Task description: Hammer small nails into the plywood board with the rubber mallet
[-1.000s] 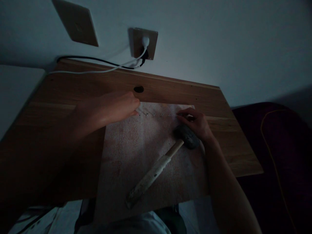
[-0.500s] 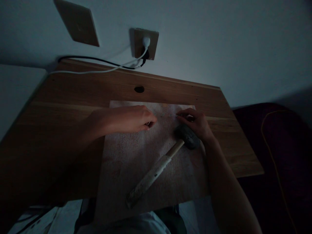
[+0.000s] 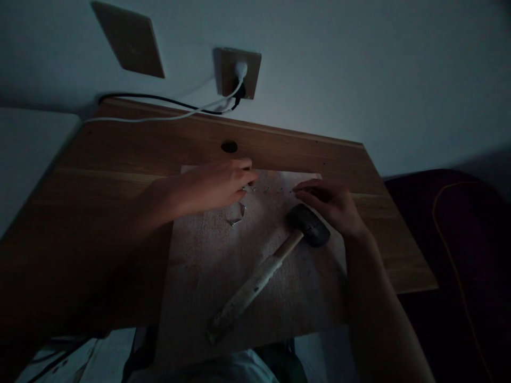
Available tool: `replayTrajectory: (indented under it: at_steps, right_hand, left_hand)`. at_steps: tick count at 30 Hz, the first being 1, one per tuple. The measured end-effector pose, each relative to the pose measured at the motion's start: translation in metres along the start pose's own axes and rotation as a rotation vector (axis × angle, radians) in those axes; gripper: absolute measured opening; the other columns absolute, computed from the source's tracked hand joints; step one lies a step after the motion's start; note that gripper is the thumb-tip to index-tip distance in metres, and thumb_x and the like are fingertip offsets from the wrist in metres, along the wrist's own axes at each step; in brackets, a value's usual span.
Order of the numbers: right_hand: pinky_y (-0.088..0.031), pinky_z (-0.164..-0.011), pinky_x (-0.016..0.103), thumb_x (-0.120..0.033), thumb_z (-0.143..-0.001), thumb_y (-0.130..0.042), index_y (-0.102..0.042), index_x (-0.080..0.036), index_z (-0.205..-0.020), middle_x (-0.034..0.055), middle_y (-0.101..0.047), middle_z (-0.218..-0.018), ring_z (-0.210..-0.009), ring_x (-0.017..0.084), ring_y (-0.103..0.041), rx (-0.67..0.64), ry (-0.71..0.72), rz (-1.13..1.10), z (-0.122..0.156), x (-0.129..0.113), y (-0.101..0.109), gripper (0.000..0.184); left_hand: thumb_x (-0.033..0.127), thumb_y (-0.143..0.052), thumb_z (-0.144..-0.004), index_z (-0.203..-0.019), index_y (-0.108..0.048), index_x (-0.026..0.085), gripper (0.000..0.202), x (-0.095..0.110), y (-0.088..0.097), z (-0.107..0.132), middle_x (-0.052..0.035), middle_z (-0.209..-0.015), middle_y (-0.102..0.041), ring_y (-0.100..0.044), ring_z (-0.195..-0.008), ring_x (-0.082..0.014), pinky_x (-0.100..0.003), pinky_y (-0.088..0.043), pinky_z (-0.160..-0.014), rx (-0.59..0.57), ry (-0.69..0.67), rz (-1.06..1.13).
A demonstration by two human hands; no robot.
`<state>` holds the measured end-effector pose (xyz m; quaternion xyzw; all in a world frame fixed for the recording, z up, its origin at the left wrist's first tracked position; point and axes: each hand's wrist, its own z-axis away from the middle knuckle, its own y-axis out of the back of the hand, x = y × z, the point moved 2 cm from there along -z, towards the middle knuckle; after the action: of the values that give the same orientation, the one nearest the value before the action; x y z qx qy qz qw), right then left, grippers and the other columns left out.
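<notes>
The scene is dim. A pale board (image 3: 223, 266) lies on a wooden desk (image 3: 120, 159). A row of small nails (image 3: 271, 189) stands along the board's far edge. My left hand (image 3: 217, 186) reaches over the board with fingers pinched at the left end of that row. A few loose nails (image 3: 237, 214) lie just below it. My right hand (image 3: 329, 205) rests on the board at the right end of the row, fingers curled and pinched; what they hold is too small to see. A hammer (image 3: 275, 260) lies diagonally on the board, its dark head beside my right hand.
A wall socket (image 3: 238, 72) with a white plug and a black cable sits above the desk's back edge. A blank wall plate (image 3: 130, 37) is at upper left. A cable hole (image 3: 229, 146) pierces the desk. A dark seat with a yellow cord (image 3: 447, 250) stands on the right.
My left hand swept right along the nail row, dipped toward me, then went back to the row. Loose nails now lie on the board below it. My right hand barely moved.
</notes>
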<state>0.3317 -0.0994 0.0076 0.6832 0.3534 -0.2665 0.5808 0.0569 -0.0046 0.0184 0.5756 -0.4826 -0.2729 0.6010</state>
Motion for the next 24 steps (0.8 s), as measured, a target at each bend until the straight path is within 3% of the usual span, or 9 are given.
replayTrajectory:
  at_steps: [4,8,14,18,21,24]
  right_hand:
    - [-0.052,-0.065,0.03,-0.026,-0.098,-0.071,-0.081,-0.021,-0.098,0.0047,-0.082,-0.09,-0.076,0.02,-0.073,-0.156,0.077,0.204,0.001,-0.035,-0.004,0.012]
    - [-0.052,-0.075,0.032,-0.015,-0.102,-0.067,-0.079,-0.017,-0.101,0.0066,-0.079,-0.092,-0.083,0.021,-0.073,-0.359,0.214,0.394,0.002,-0.072,-0.024,0.012]
    - [-0.054,-0.083,0.037,-0.014,-0.108,-0.063,-0.076,-0.015,-0.105,0.0085,-0.077,-0.096,-0.092,0.025,-0.073,-0.547,0.227,0.511,0.006,-0.089,-0.053,0.014]
    - [-0.057,-0.086,0.038,-0.011,-0.108,-0.061,-0.075,-0.016,-0.118,0.0106,-0.078,-0.107,-0.098,0.026,-0.075,-0.532,0.255,0.507,0.008,-0.086,-0.056,0.018]
    - [-0.058,-0.088,0.038,-0.012,-0.108,-0.06,-0.074,-0.017,-0.126,0.0116,-0.079,-0.113,-0.1,0.027,-0.076,-0.419,0.247,0.493,0.006,-0.08,-0.048,0.024]
    - [-0.058,-0.087,0.039,-0.014,-0.107,-0.06,-0.076,-0.016,-0.123,0.0124,-0.081,-0.11,-0.099,0.028,-0.078,-0.27,0.195,0.564,0.0,-0.072,-0.037,0.022]
  left_hand:
    - [0.011,-0.057,-0.099,-0.109,-0.074,0.017,0.021,-0.004,-0.01,-0.001,-0.0067,-0.105,-0.071,-0.07,-0.088,-0.0181,-0.029,-0.049,-0.078,0.014,-0.011,-0.043]
    - [0.006,-0.053,-0.099,-0.101,-0.076,0.017,0.026,-0.006,-0.016,-0.002,-0.0061,-0.093,-0.072,-0.071,-0.084,-0.0184,-0.029,-0.049,-0.075,-0.006,-0.016,-0.06]
    - [0.008,-0.055,-0.101,-0.103,-0.076,0.016,0.023,-0.003,-0.013,0.002,-0.0064,-0.093,-0.073,-0.07,-0.081,-0.0185,-0.029,-0.047,-0.071,-0.011,-0.007,-0.146]
    - [0.006,-0.055,-0.1,-0.102,-0.075,0.015,0.022,0.001,-0.014,0.002,-0.0075,-0.093,-0.073,-0.069,-0.078,-0.0186,-0.03,-0.046,-0.07,-0.008,-0.01,-0.22]
    - [0.005,-0.053,-0.099,-0.102,-0.076,0.013,0.024,0.003,-0.017,0.001,-0.0091,-0.093,-0.073,-0.069,-0.078,-0.0189,-0.031,-0.047,-0.071,-0.028,-0.01,-0.27]
    - [0.003,-0.05,-0.099,-0.103,-0.076,0.013,0.028,0.005,-0.017,0.0,-0.0089,-0.092,-0.074,-0.07,-0.079,-0.019,-0.031,-0.048,-0.071,-0.031,-0.024,-0.318]
